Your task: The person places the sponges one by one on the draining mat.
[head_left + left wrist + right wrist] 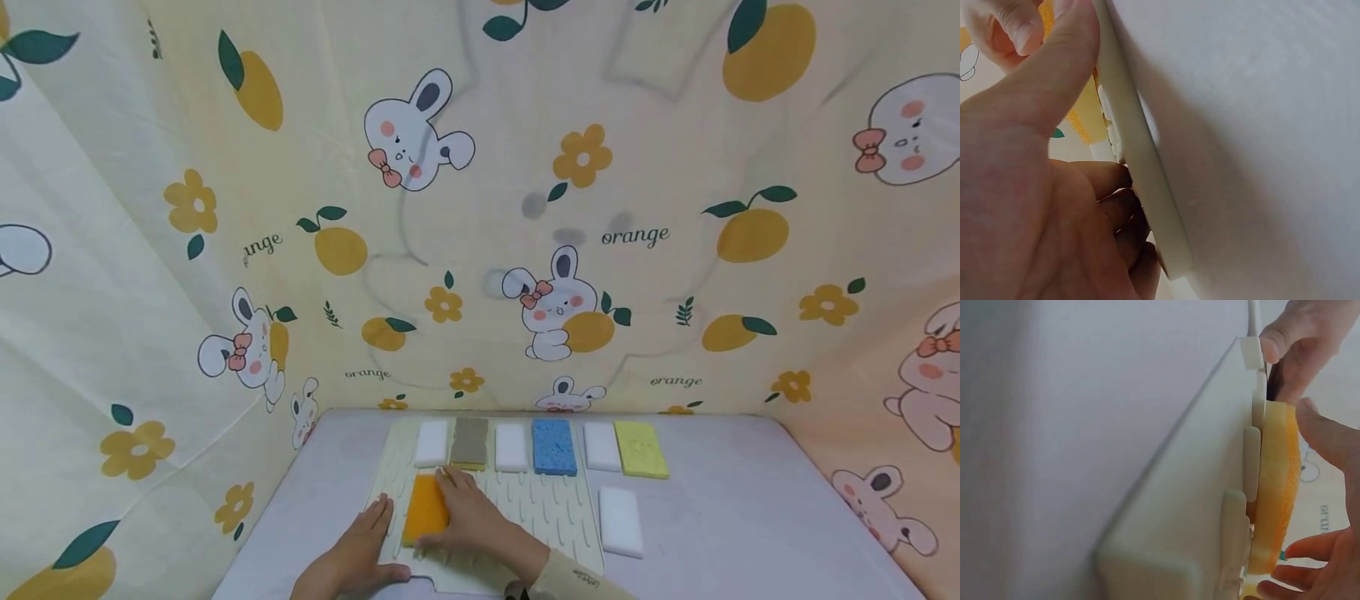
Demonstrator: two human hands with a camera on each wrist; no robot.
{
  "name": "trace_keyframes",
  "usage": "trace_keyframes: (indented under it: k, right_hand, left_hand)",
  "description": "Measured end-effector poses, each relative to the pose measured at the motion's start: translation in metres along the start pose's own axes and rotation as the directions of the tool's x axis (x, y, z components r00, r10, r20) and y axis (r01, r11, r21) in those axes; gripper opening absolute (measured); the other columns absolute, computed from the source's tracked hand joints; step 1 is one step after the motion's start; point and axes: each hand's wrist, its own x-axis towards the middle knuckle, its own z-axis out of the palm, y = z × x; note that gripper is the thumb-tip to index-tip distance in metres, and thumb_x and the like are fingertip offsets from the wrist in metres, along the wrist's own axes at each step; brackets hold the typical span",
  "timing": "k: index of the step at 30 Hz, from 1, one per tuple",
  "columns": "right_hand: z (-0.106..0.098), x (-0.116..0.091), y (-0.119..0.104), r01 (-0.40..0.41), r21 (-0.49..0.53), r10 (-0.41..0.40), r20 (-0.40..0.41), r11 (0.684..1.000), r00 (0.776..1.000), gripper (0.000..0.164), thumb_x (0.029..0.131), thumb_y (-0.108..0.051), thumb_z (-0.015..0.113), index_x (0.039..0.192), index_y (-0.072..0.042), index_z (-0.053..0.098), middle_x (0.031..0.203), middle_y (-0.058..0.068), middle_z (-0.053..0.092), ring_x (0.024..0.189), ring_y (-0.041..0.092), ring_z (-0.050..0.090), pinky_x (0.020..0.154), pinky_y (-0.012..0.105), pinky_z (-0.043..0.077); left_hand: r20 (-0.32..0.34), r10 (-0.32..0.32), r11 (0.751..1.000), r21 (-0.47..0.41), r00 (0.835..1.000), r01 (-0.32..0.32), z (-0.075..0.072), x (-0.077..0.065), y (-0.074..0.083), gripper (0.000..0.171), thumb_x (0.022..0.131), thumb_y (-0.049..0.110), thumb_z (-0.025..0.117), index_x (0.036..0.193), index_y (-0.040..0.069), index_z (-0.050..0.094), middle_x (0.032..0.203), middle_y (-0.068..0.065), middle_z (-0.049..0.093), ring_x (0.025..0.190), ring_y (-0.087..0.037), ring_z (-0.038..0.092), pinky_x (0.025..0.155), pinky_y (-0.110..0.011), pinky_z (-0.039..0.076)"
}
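An orange sponge (425,512) lies on the left part of a cream ridged drying board (547,517). My right hand (476,517) holds this sponge from its right side, thumb at the near end and fingertips at the far end. In the right wrist view, the yellow side edge of the sponge (1274,487) shows between thumb and fingers, against the board's raised ridges. My left hand (352,550) rests at the board's front left corner, fingers stretched along the left edge and thumb near the front edge. The left wrist view shows its fingers touching the board's rim (1147,181).
Along the back stand a white sponge (432,442), a grey-brown one (470,442), a blue one (554,447) and a yellow one (641,450), with more white ones between. Another white sponge (621,521) lies by the board's right edge. Printed cloth walls (480,208) surround the table.
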Motion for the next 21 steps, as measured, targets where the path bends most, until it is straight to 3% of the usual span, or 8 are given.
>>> trace_keyframes:
  k: [7, 11, 16, 21]
  right_hand:
    - [-0.007, -0.006, 0.005, 0.016, -0.009, -0.016, -0.038, 1.000, 0.999, 0.114, 0.084, -0.068, 0.083, 0.166, -0.003, 0.037, 0.170, 0.017, 0.037, 0.153, 0.035, 0.042, 0.119, 0.055, 0.046]
    - [-0.013, -0.013, 0.008, 0.019, -0.027, -0.021, -0.038, 0.999, 0.999, 0.109, 0.087, -0.065, 0.082, 0.164, -0.001, 0.039, 0.169, 0.017, 0.040, 0.154, 0.035, 0.040, 0.122, 0.054, 0.042]
    - [-0.021, -0.024, 0.016, 0.006, 0.032, -0.004, -0.056, 0.999, 0.998, 0.107, 0.089, -0.061, 0.083, 0.164, 0.000, 0.038, 0.169, 0.018, 0.039, 0.154, 0.036, 0.039, 0.122, 0.056, 0.041]
    - [-0.027, -0.037, 0.028, 0.018, 0.037, -0.015, -0.070, 0.999, 0.997, 0.103, 0.091, -0.058, 0.082, 0.163, 0.002, 0.039, 0.169, 0.019, 0.038, 0.155, 0.037, 0.037, 0.121, 0.058, 0.041]
  left_hand:
    - [-0.010, 0.010, 1.000, -0.003, 1.000, -0.010, 0.000, 0.000, 0.000, 0.116, 0.085, 0.058, 0.086, 0.161, -0.013, 0.033, 0.170, -0.034, 0.026, 0.157, -0.051, 0.029, 0.125, -0.067, 0.027]
    - [0.005, -0.020, 1.000, -0.004, 1.000, 0.020, 0.002, 0.002, 0.000, 0.117, 0.084, 0.060, 0.086, 0.161, -0.011, 0.034, 0.171, -0.032, 0.026, 0.157, -0.050, 0.030, 0.125, -0.067, 0.027]
    - [0.025, -0.070, 0.998, -0.007, 0.997, 0.070, 0.005, 0.004, 0.001, 0.120, 0.082, 0.063, 0.086, 0.163, -0.009, 0.033, 0.173, -0.030, 0.025, 0.158, -0.048, 0.029, 0.126, -0.067, 0.026]
    - [0.020, -0.077, 0.997, -0.029, 0.997, 0.078, 0.006, 0.005, 0.000, 0.121, 0.081, 0.063, 0.087, 0.163, -0.008, 0.034, 0.173, -0.029, 0.025, 0.159, -0.047, 0.027, 0.127, -0.066, 0.024]
